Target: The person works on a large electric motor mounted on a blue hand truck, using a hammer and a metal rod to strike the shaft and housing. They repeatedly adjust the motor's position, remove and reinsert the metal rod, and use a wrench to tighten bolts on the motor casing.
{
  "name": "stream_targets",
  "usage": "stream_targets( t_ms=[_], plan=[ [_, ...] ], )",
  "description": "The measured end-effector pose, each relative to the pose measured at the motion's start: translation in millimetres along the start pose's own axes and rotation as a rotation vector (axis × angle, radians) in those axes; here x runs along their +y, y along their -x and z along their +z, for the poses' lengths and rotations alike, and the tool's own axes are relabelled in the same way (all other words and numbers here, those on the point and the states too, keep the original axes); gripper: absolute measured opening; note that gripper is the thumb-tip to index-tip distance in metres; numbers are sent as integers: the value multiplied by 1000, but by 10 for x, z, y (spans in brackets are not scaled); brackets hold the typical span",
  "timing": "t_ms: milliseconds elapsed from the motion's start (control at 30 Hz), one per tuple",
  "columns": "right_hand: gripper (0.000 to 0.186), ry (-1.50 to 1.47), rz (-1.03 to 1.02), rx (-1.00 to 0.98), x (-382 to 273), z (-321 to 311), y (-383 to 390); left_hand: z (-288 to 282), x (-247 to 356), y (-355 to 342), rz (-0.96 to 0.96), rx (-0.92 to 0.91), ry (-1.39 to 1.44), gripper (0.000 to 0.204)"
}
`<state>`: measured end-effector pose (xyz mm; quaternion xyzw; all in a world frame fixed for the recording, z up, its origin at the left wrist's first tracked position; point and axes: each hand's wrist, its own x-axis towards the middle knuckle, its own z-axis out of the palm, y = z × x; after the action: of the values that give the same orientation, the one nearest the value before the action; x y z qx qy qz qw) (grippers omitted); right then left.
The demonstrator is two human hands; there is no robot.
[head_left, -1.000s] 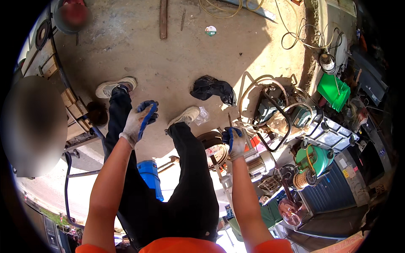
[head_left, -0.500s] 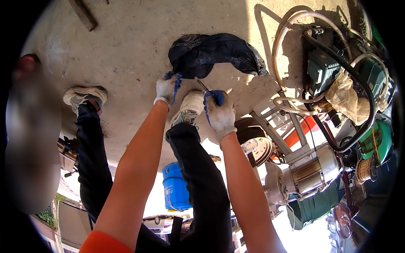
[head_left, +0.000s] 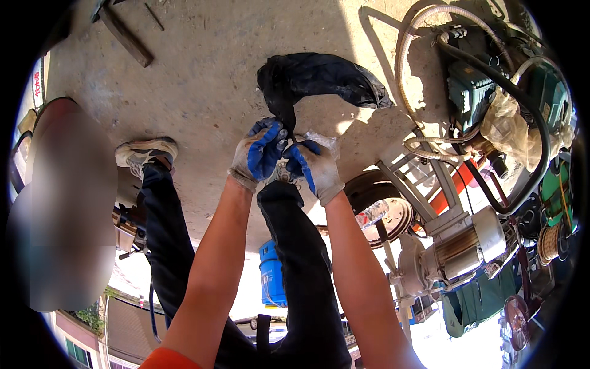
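Observation:
A limp, crumpled length of black material (head_left: 326, 74) lies curved on the ground, dusty and creased; whether it is rubber or plastic I cannot tell. Its narrow end runs down between my hands. My left hand (head_left: 261, 150), in a white glove with blue coating, closes on that end. Close beside it, my right hand (head_left: 314, 169), gloved alike, pinches at the same end from the other side. A small shiny spot shows at the left fingertips, too small to name. My shoe is mostly hidden behind the hands, and clear plastic (head_left: 324, 142) lies just beyond the right one.
At the right stand a metal frame (head_left: 424, 190), a motor (head_left: 458, 249), a wheel rim (head_left: 399, 212) and a looping hose (head_left: 402, 67). A hammer (head_left: 126, 37) lies far left. A blue bucket (head_left: 270, 273) is by my leg. A blurred shape (head_left: 70, 209) fills the left side.
My hands have come together at the black material's narrow end, which now stretches down toward me. The thin rod-like tool that was in my right hand no longer shows. The view has shifted.

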<state>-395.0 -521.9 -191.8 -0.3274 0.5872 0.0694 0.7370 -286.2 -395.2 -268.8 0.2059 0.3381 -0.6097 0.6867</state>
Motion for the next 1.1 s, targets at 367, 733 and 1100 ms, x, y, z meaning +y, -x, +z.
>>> stream_targets(
  t_ms=[367,733,1100],
  plan=[
    [18,-67,151,-171,-51,-212,-10,549,263,-48,15,116,-1098,32],
    [19,678,-308,9,-281,-11,366,737,314,-11,-282,216,-751,29],
    [20,1448,-632,261,-418,-22,540,725,-31,-279,-221,522,-841,19]
  ],
)
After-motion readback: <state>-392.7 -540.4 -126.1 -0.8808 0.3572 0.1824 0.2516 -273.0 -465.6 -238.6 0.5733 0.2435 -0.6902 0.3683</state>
